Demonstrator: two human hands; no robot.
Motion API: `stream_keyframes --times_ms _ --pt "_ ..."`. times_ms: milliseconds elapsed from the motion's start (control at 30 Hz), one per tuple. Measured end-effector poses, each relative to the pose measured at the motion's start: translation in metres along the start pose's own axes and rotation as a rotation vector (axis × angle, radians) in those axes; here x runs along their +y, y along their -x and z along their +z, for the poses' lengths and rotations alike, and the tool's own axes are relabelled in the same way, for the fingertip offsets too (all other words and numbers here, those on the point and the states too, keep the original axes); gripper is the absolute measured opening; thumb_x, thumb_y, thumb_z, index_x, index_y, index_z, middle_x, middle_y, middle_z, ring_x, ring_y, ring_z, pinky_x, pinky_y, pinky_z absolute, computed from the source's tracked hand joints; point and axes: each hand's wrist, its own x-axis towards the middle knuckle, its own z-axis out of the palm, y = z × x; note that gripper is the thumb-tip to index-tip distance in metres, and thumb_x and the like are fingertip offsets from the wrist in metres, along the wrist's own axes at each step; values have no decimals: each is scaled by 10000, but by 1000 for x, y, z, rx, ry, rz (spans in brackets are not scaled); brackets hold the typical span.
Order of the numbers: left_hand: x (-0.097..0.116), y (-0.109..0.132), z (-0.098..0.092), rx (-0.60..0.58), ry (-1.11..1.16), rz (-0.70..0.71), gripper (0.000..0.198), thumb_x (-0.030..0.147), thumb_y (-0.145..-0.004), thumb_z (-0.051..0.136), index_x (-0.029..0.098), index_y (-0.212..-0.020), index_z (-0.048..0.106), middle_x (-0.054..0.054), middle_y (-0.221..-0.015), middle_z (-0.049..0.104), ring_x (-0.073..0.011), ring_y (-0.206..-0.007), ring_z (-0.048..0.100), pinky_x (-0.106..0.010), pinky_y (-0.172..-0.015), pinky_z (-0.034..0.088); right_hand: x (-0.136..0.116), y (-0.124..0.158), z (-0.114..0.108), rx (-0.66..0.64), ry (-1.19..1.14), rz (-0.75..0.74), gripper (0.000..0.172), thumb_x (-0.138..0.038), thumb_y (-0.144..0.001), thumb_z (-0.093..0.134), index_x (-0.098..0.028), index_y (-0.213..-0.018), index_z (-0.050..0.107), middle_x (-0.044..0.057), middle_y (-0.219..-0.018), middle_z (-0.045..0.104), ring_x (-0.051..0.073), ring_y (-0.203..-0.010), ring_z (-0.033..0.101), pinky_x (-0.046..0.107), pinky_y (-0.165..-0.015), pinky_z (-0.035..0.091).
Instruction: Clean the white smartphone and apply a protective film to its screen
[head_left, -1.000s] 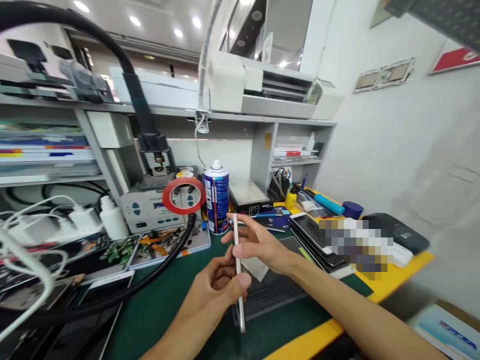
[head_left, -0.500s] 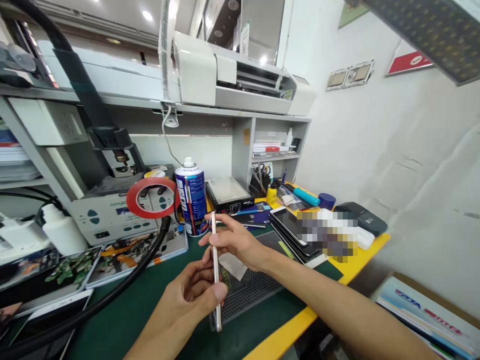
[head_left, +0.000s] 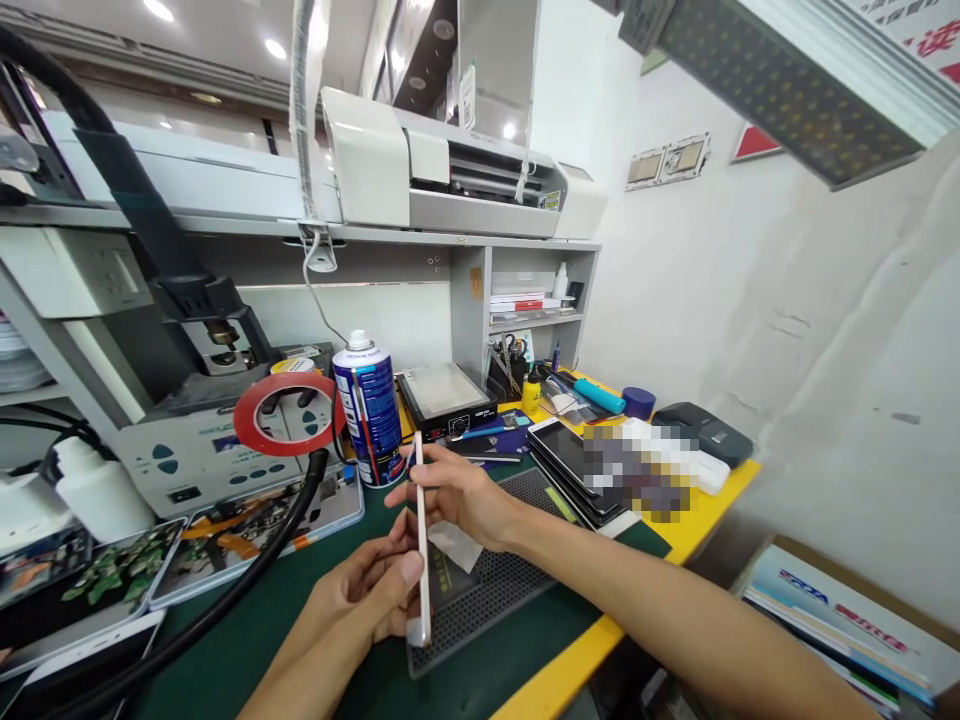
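A slim phone with a pale pinkish frame stands on edge in the middle of the view, its narrow side toward me. My left hand grips its lower part, thumb pressed along the near edge. My right hand has its fingers at the upper part, from the right side. The phone's faces are mostly turned out of sight. Beneath it lies a grey perforated mat, bearing a crumpled white sheet and a dark flat piece partly hidden by my hands.
A blue spray can and a red tape roll stand left of the phone. Stacked phones lie to the right. A black cable curves across the left, near opened phone parts. A lamp hangs upper right.
The view has shifted slightly, so most things sit further left and a little lower. The phone has turned a little in my hands, showing a pale bit at its bottom end.
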Motion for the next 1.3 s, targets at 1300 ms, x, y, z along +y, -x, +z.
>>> stream_keyframes --times_ms 1300 --pt "1 -1 -7 -179 161 -44 405 438 -890 567 45 -803 620 -191 -706 675 -176 -500 646 -268 -482 553 10 -1 10 205 -301 397 550 -612 -832 600 -106 -1014 718 91 -672 730 203 -518 633 308 -552 518"
